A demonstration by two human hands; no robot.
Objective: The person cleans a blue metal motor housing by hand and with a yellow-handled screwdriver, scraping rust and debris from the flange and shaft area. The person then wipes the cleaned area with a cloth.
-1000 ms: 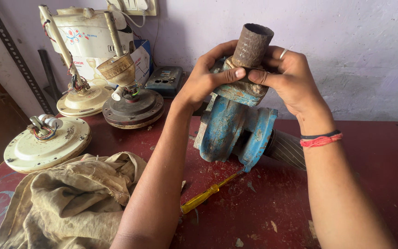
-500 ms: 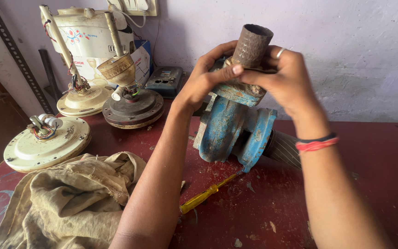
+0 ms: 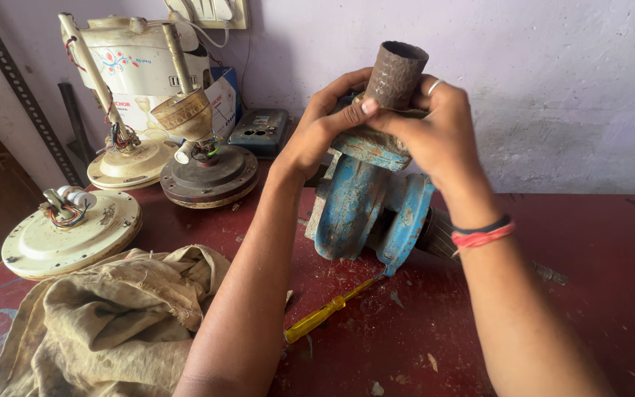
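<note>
We find both hands at the top of a blue pump housing [image 3: 365, 209] standing on the red counter [image 3: 597, 250]. The left hand [image 3: 321, 129] and right hand [image 3: 428, 136] are each clamped around the base of a rusty brown pipe stub [image 3: 395, 73], upright on the housing's outlet. A yellow-handled screwdriver [image 3: 325, 315] lies just before the housing. A crumpled beige cloth [image 3: 104, 323] sits near left. By the wall, a blue-and-white carton [image 3: 223, 99] stands behind three fan motors [image 3: 203, 173]
</note>
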